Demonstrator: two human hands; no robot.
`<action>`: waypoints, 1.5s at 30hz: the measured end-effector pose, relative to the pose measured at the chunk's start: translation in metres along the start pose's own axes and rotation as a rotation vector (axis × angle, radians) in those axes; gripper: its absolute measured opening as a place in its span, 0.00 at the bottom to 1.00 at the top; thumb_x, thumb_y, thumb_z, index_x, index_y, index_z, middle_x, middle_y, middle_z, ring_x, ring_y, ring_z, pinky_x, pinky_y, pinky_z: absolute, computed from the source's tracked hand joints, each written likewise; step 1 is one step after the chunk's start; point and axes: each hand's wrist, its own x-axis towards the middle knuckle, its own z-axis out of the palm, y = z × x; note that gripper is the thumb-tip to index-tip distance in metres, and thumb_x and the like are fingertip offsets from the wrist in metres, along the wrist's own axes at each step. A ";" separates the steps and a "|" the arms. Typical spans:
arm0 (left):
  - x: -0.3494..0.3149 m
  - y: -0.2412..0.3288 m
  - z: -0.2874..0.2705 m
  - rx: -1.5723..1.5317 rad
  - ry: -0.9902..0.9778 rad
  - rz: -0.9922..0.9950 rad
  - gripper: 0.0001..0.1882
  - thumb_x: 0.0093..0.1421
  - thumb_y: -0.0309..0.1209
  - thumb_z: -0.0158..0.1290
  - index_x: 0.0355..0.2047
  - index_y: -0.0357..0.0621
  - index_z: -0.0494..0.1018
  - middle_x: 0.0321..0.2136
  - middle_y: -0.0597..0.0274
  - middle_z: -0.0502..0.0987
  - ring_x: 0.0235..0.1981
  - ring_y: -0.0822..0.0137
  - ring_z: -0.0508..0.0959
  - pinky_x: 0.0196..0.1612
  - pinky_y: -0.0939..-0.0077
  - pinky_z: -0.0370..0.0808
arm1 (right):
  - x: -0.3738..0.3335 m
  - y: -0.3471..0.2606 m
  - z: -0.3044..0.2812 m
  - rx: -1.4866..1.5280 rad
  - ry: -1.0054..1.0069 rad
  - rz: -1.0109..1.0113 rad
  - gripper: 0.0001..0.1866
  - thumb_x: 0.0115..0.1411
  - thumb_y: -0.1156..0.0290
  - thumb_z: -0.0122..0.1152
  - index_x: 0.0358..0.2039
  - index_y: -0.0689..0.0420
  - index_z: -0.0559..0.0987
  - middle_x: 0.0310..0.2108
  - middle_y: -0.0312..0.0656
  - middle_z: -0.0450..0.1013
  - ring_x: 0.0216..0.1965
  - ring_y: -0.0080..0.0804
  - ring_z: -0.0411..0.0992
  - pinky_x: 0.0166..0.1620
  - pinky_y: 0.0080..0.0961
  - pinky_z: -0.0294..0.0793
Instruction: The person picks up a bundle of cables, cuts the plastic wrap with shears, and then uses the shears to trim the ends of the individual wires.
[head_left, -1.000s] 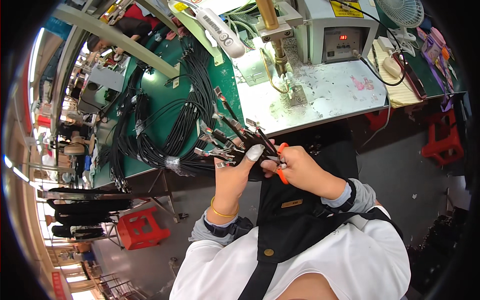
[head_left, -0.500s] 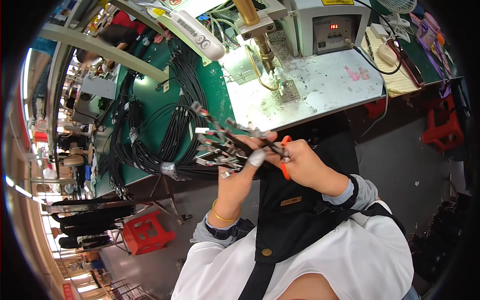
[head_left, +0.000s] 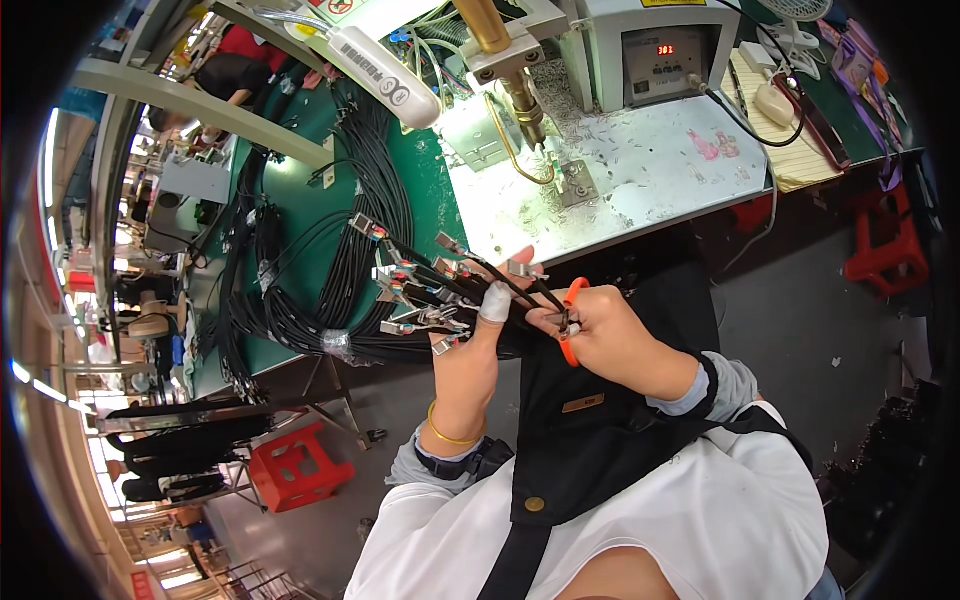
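My left hand (head_left: 470,365) is closed round a bunch of black cables (head_left: 440,275), whose metal-shelled connectors (head_left: 425,320) fan out to the left. Small coloured wires show at some connectors, and a white cover wraps the thumb. My right hand (head_left: 615,330) grips a small tool with orange handles, seemingly snips (head_left: 571,350). Its metal end sits against a few cables that stand apart from the bunch, beside the left thumb. Fingers partly hide the tips, so whether they cut or pinch a cable cannot be made out.
Coiled black cables (head_left: 375,210) lie on the green table (head_left: 425,165). A press-like machine (head_left: 520,100) stands over a white worktop (head_left: 640,180) strewn with scraps, beside a control box (head_left: 665,65). Red stools (head_left: 300,468) stand on the floor. Another person (head_left: 235,75) works at far left.
My left hand has shifted slightly left, and the connectors have spread further apart. A few cables now stand separated near the orange-handled snips. The right hand has barely moved.
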 end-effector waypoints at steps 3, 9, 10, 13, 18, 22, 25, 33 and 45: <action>0.001 -0.001 -0.003 -0.019 -0.048 -0.031 0.10 0.54 0.21 0.50 0.38 0.35 0.67 0.32 0.55 0.76 0.36 0.66 0.75 0.43 0.73 0.71 | 0.004 -0.008 -0.005 -0.083 -0.106 0.130 0.10 0.50 0.71 0.60 0.25 0.67 0.74 0.17 0.48 0.68 0.17 0.23 0.64 0.22 0.22 0.63; 0.003 0.003 -0.002 0.048 -0.177 -0.144 0.12 0.55 0.22 0.50 0.40 0.34 0.67 0.34 0.55 0.75 0.35 0.67 0.75 0.42 0.75 0.71 | 0.004 0.003 -0.004 -0.240 -0.205 0.088 0.10 0.49 0.72 0.61 0.23 0.67 0.74 0.18 0.51 0.69 0.17 0.27 0.67 0.23 0.26 0.65; 0.004 0.003 -0.003 0.047 -0.179 -0.143 0.12 0.55 0.22 0.50 0.40 0.34 0.67 0.34 0.55 0.75 0.35 0.67 0.75 0.42 0.75 0.71 | 0.001 0.005 -0.005 -0.266 -0.228 0.030 0.10 0.49 0.72 0.61 0.24 0.67 0.74 0.19 0.50 0.70 0.18 0.29 0.69 0.24 0.26 0.66; 0.007 0.001 -0.010 -0.179 -0.181 -0.259 0.13 0.55 0.22 0.51 0.41 0.33 0.67 0.34 0.56 0.75 0.35 0.68 0.75 0.40 0.75 0.71 | -0.006 0.006 -0.023 -0.300 -0.230 -0.012 0.10 0.49 0.72 0.61 0.29 0.66 0.74 0.23 0.49 0.72 0.23 0.32 0.72 0.28 0.25 0.69; 0.007 -0.013 -0.014 -0.164 -0.363 -0.263 0.12 0.54 0.20 0.49 0.41 0.34 0.67 0.33 0.56 0.75 0.35 0.68 0.75 0.38 0.76 0.72 | 0.002 -0.042 -0.060 -0.198 0.119 -0.230 0.25 0.50 0.65 0.60 0.47 0.65 0.68 0.44 0.49 0.70 0.46 0.39 0.69 0.48 0.30 0.67; -0.001 -0.011 0.008 0.313 -0.457 -0.014 0.13 0.53 0.19 0.49 0.41 0.35 0.68 0.32 0.57 0.75 0.35 0.68 0.75 0.37 0.76 0.71 | 0.024 -0.075 -0.065 -0.608 -0.027 -0.592 0.31 0.50 0.58 0.59 0.51 0.62 0.65 0.52 0.48 0.63 0.54 0.37 0.61 0.57 0.37 0.57; 0.003 -0.007 0.011 0.143 -0.387 -0.340 0.14 0.51 0.20 0.49 0.41 0.36 0.68 0.33 0.57 0.75 0.35 0.69 0.75 0.38 0.76 0.71 | 0.026 -0.049 -0.051 -0.611 -0.473 -0.556 0.35 0.49 0.55 0.58 0.54 0.59 0.62 0.54 0.45 0.61 0.55 0.35 0.60 0.59 0.40 0.50; 0.007 -0.026 0.021 0.855 -0.435 0.655 0.13 0.51 0.22 0.50 0.39 0.37 0.68 0.34 0.58 0.74 0.35 0.69 0.74 0.35 0.77 0.72 | 0.034 -0.068 -0.058 -0.943 -0.701 -0.586 0.29 0.52 0.59 0.55 0.53 0.58 0.63 0.52 0.41 0.63 0.55 0.31 0.60 0.60 0.37 0.51; 0.022 -0.037 0.000 -0.270 -0.509 -0.423 0.12 0.52 0.22 0.50 0.38 0.34 0.67 0.26 0.54 0.74 0.26 0.66 0.74 0.31 0.75 0.71 | 0.023 -0.009 -0.060 0.444 -0.138 0.295 0.10 0.55 0.78 0.52 0.38 0.67 0.72 0.32 0.45 0.72 0.25 0.24 0.70 0.27 0.20 0.71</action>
